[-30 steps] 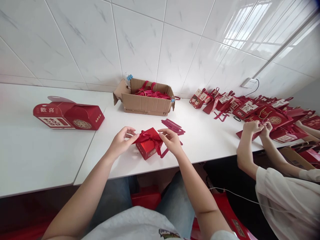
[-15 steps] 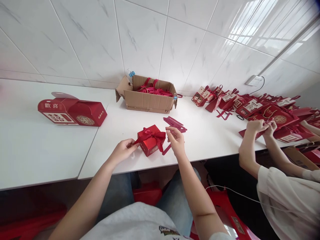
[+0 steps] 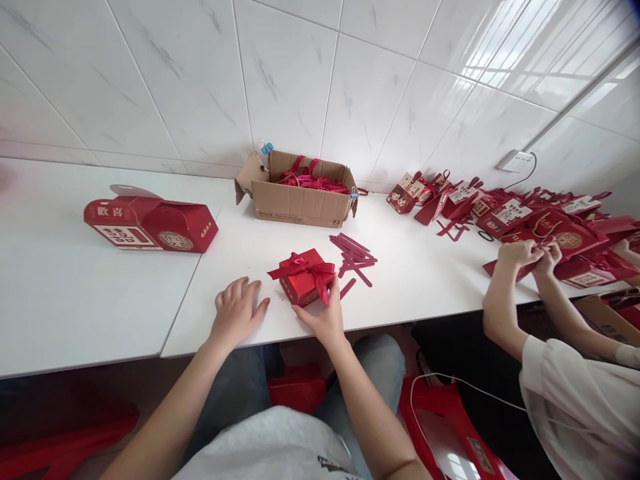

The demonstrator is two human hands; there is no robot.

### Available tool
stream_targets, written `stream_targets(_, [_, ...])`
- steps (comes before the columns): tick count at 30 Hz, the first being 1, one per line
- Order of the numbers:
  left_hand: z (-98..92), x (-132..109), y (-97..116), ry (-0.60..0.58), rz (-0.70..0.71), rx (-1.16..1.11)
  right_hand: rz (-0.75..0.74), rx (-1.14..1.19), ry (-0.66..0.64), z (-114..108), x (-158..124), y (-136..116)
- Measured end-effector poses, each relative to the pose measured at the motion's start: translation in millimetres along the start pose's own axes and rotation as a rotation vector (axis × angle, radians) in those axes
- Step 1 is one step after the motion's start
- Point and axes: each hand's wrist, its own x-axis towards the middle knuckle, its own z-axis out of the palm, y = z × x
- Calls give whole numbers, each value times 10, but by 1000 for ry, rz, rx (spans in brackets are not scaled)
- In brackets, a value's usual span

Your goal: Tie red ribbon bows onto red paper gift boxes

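One small, square red cardboard gift box (image 3: 295, 289), tied with one red satin ribbon bow (image 3: 303, 267), is set near the front edge of the white worktop (image 3: 125, 307). Its right side and front are gripped by the right hand (image 3: 327, 319), thumb and fingers wide around it. The left hand (image 3: 235, 313) is held palm down just left of it, fingers loosely spread (whether the worktop is touched cannot be told).

Toward the left, one larger red printed carton (image 3: 195, 233) is seen, on which 歡喜 and 囍 can be read. By the back edge stands one brown corrugated box (image 3: 300, 205), filled with red ribbons (image 3: 315, 183) and fitted with two blue binder clips (image 3: 267, 147). Flat dark-red strips (image 3: 353, 253) (overlapping, so not countable) are strewn right of the gift box. Toward the right end, many red boxes (image 3: 510, 217) are heaped, beside a co-worker's two hands (image 3: 520, 253).
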Motion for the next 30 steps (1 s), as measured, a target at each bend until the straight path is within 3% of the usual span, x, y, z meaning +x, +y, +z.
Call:
stream_targets(5, [-1,-11,-9,-5,8,38,-5,-16,78,23,-9,-39])
stream_targets(9, [-3,-7,-28,3,20,46,-44,33,217,-121,-29,-2])
stream_targets(12, [-5,-6,-31,0,31,41,45,-7,435,-422,-2,116])
stream_targets(15, [-11,-5,-28,2,36,48,235,-141,711,-853,39,287])
stream_targets(17, [-12,-5,-26,7,34,52,365,-254,800,-1141,54,389])
stream_targets(21, [-5,-4,-30,18,25,49,534,-427,747,-1510,55,522])
stream_targets(25, [11,0,-41,16,4,39,428,-579,742,-1565,82,631])
stream_targets(30, [12,7,-60,0,-1,37,300,-356,711,-1519,221,784])
